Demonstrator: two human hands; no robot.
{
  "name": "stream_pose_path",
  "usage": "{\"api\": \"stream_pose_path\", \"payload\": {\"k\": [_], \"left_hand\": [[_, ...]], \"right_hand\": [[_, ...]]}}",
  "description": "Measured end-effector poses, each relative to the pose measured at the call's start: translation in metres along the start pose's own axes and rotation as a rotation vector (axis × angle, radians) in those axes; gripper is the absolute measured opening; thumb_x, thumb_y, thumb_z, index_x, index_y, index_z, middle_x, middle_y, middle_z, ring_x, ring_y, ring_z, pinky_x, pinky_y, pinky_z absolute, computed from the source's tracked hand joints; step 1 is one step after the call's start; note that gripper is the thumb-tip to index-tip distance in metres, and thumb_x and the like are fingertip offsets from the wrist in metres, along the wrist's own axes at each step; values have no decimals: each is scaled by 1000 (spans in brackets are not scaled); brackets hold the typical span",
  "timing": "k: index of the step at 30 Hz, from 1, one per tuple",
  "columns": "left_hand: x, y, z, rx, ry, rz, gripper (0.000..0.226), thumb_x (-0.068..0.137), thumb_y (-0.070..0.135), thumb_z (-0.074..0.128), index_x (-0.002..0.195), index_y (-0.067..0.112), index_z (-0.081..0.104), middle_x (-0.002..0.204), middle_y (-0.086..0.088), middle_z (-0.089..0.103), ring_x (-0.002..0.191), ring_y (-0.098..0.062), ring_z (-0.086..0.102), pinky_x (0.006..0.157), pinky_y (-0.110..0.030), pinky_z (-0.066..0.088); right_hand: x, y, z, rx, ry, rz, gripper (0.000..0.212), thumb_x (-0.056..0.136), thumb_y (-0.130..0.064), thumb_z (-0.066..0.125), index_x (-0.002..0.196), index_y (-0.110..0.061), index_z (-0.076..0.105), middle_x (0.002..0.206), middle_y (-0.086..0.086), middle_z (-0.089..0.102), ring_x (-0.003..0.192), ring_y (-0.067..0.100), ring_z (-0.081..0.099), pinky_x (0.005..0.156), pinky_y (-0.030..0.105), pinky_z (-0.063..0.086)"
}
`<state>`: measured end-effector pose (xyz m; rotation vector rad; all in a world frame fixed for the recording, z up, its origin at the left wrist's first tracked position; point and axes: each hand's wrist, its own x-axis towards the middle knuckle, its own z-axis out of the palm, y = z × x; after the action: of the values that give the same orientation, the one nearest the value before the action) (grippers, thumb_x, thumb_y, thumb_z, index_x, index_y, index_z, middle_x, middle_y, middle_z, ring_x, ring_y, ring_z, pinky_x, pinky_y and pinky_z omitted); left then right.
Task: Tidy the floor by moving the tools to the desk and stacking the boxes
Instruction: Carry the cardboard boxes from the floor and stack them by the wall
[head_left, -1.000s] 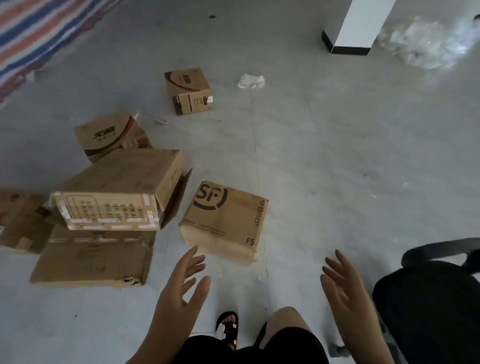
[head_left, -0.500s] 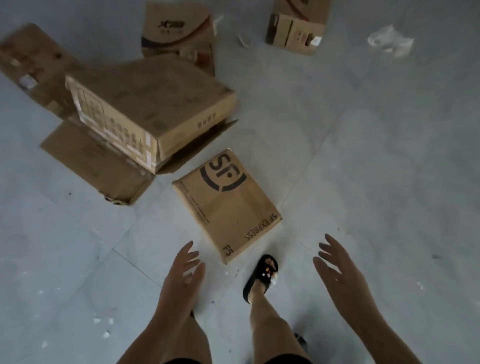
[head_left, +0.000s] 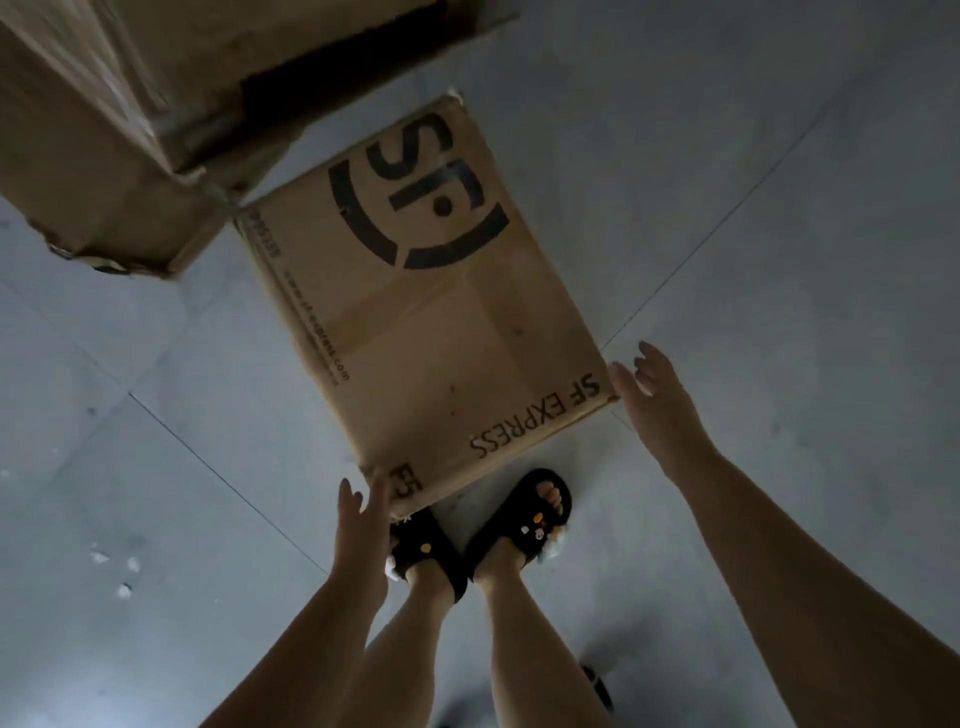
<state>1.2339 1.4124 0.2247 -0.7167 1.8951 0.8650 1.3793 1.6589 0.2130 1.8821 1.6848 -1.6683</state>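
Larger cardboard boxes cut off at top-left edge; SF box hides left sandal toe.
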Motion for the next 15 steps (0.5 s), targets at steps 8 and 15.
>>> {"api": "stream_pose_path", "payload": {"k": [8, 15], "left_hand": [[26, -16, 6, -217, -73, 88, 45, 95, 42, 46, 138, 32, 38, 127, 5, 49, 120, -19, 46, 102, -48, 42], [-53, 17, -59, -345, -102, 86, 23, 96, 34, 46, 117, 31, 54, 116, 3, 60, 109, -20, 56, 83, -51, 53]], "right_hand": [[16, 12, 33, 229, -135, -74, 30, 96, -21, 52, 119, -39, 55, 111, -14, 67, 105, 5, 63, 96, 31, 49], [-90, -49, 10, 277, -117, -115, 29, 96, -23, 50, 121, -36, 59, 105, -10, 71, 97, 8, 67, 79, 31, 54]]}}
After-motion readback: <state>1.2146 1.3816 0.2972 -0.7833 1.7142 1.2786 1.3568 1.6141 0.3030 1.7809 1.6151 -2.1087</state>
